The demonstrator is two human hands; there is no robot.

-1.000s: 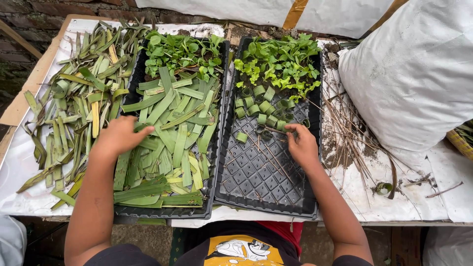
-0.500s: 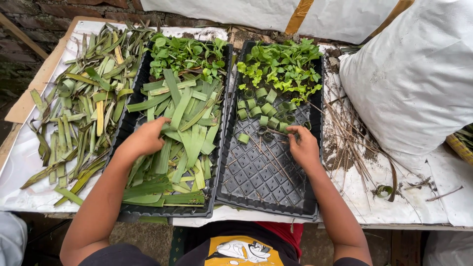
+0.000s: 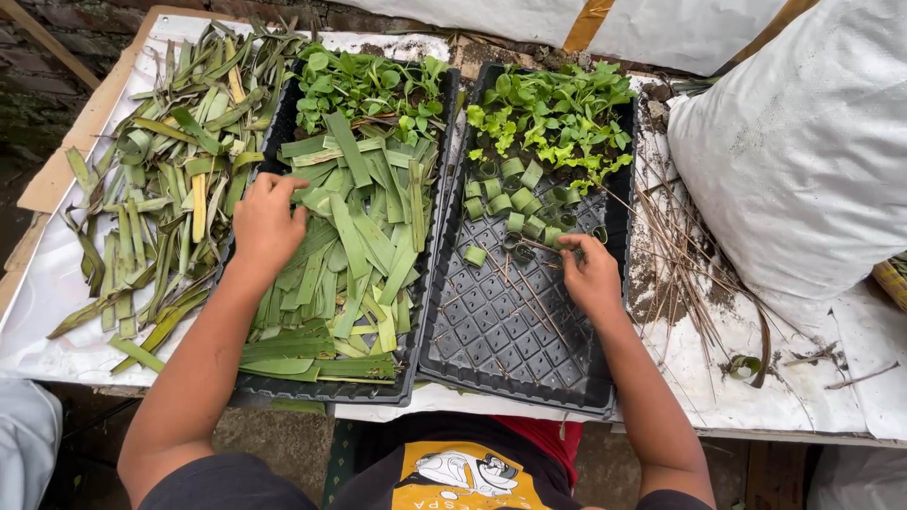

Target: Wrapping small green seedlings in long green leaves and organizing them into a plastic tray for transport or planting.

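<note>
My left hand rests on cut green leaf strips piled in the left black tray, fingers curled over the strips at the tray's left side. My right hand lies in the right black tray, fingertips pinched at a thin stick beside small rolled leaf cups. Green seedlings fill the far end of the right tray, and more seedlings fill the far end of the left tray.
A heap of long loose leaf strips lies on the white sheet at left. A big white sack stands at right, with thin dry sticks and soil beside it. The table's front edge is near my body.
My left hand has moved from the loose leaf heap on the left onto the strips in the left tray. My right hand has stayed at the leaf cups.
</note>
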